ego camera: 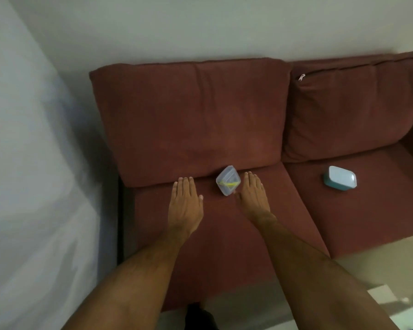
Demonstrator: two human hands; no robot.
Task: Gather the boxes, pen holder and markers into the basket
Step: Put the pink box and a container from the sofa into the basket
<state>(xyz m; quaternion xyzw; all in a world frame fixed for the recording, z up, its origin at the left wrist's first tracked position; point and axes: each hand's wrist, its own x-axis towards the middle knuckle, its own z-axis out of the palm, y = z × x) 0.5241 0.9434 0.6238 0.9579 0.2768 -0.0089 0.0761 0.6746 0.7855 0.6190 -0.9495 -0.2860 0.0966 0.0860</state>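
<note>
A small clear plastic box (227, 180) with something yellow inside lies on the left seat of a red-brown sofa, close to the back cushion. My right hand (253, 198) is stretched out flat just right of it, thumb tip almost touching its near corner. My left hand (185, 203) hovers flat to the left of the box, a hand's width away, holding nothing. A teal box with a pale blue lid (340, 180) rests on the right seat. No basket, pen holder or loose markers are in view.
The sofa (224, 229) has two back cushions (191, 120) against a pale wall. A wall corner stands at the left. Light floor shows in front of the sofa at the lower right.
</note>
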